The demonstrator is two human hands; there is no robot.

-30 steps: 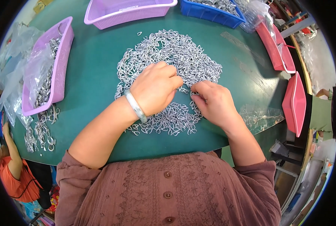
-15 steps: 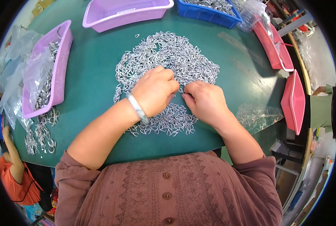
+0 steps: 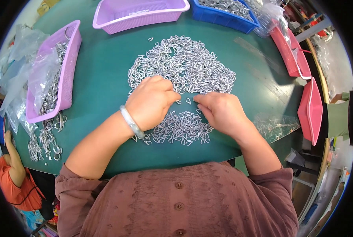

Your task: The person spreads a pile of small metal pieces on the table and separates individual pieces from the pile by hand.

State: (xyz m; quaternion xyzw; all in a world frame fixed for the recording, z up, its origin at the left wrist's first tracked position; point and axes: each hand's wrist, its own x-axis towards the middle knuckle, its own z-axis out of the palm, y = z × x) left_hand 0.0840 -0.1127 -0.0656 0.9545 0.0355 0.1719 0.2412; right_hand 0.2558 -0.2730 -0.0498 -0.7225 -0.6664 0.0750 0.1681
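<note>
On green table (image 3: 101,79): left hand (image 3: 150,103), fingers curled together, rests on pile of small metal rings (image 3: 184,67). Right hand (image 3: 220,112), fingers bent, pinches at rings; grip unclear. Smaller ring heap (image 3: 180,130) between hands and body. Purple tray (image 3: 71,71) at left, blue tray (image 3: 224,17) far side.

Clear plastic bags (image 3: 24,75) lie crumpled over the left purple basket (image 3: 71,67).
</note>
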